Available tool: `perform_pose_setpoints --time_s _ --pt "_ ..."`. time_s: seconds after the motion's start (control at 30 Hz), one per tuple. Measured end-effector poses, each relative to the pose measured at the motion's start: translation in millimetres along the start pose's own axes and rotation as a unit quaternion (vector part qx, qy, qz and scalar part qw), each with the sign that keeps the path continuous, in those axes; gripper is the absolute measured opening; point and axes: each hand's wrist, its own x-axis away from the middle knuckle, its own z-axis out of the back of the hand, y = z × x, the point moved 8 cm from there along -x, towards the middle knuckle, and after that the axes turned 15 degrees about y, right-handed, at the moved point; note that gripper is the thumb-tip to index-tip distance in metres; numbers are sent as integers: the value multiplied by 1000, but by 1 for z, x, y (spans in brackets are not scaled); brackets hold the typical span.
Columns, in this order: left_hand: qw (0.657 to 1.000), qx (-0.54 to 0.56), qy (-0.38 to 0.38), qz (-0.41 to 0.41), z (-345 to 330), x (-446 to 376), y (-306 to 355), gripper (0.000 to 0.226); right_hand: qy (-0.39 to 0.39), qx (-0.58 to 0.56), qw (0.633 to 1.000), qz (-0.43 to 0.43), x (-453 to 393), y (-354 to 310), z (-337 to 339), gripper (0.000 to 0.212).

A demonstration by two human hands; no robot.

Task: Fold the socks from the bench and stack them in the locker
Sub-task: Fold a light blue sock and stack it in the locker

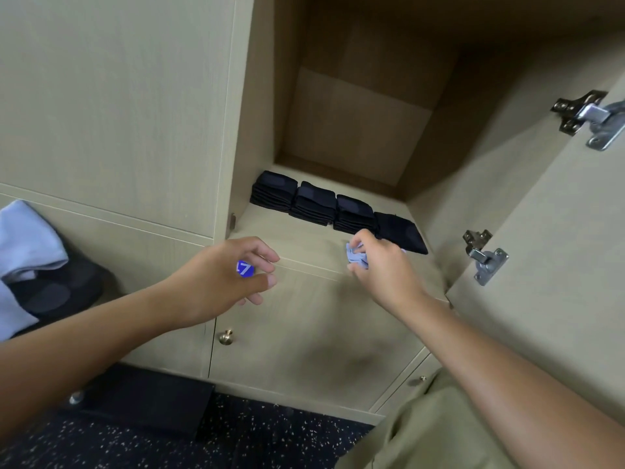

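Socks: four black folded stacks [333, 208] in locker [338, 255], right hand [382, 265] pinching one light-blue sock [356, 257] at 3 o'clock of loosely curled, empty left hand [223, 282].

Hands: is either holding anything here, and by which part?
The right hand grips a folded light blue sock, fingers curled over its top and right side. The left hand holds nothing, fingers loosely curled before a blue number tag.
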Motion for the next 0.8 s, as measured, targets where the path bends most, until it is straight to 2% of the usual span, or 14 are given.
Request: perform_pose_setpoints --time_s 0.1,0.2,0.27,0.4,0.53,0.8 --pt "1000 1 1 -5 3 3 2 17 -44 -19 997 -61 11 3 3 51" --pt "1000 0 3 -8 7 4 3 16 -144 77 984 -76 32 7 -8 85" --pt "1000 0 5 -6 9 4 2 16 -226 123 961 -95 46 15 -21 94" --pt "1000 -11 -6 -15 9 5 5 16 -272 145 943 -126 52 33 -30 91" --pt "1000 -14 -4 -13 9 5 5 15 -269 125 942 -154 46 53 -25 85" --pt "1000 -11 5 -15 15 7 3 12 -252 98 953 -136 42 64 -19 77"
